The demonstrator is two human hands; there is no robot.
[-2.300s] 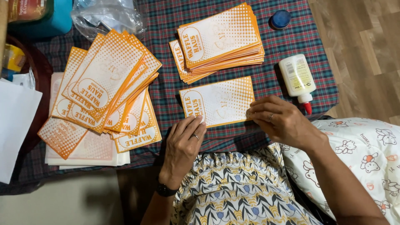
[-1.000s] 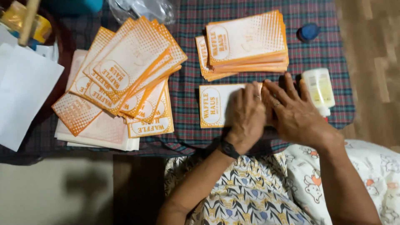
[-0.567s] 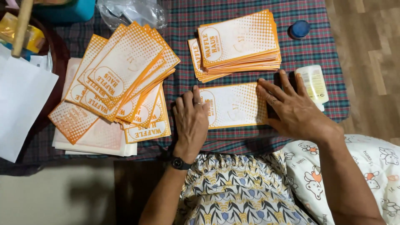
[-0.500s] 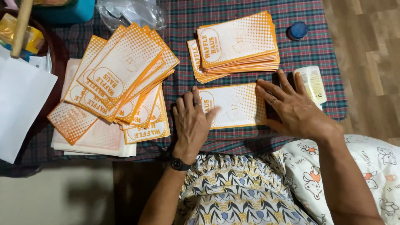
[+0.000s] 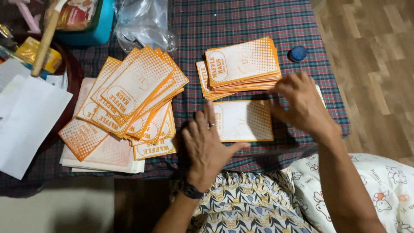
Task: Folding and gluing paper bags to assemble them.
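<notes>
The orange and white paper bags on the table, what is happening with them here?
A person sits at a plaid-covered table. The left hand presses flat on one orange and white paper bag; the right hand, blurred, is at its right edge. A neat stack of bags lies behind it, a fanned pile to the left.

From my feed, the single bag (image 5: 243, 121) under my hands is matt paper, white with orange halftone print, as are the neat stack (image 5: 241, 62) and the fanned pile (image 5: 129, 97). The counter (image 5: 241, 19) wears a woven plaid cloth, dull and soft. The bottle cap (image 5: 297, 53) looks like smooth blue plastic, though it is small. The clear bag (image 5: 142, 23) is glossy crinkled plastic. The floor (image 5: 371, 51) is wood, lightly sheened.
</notes>
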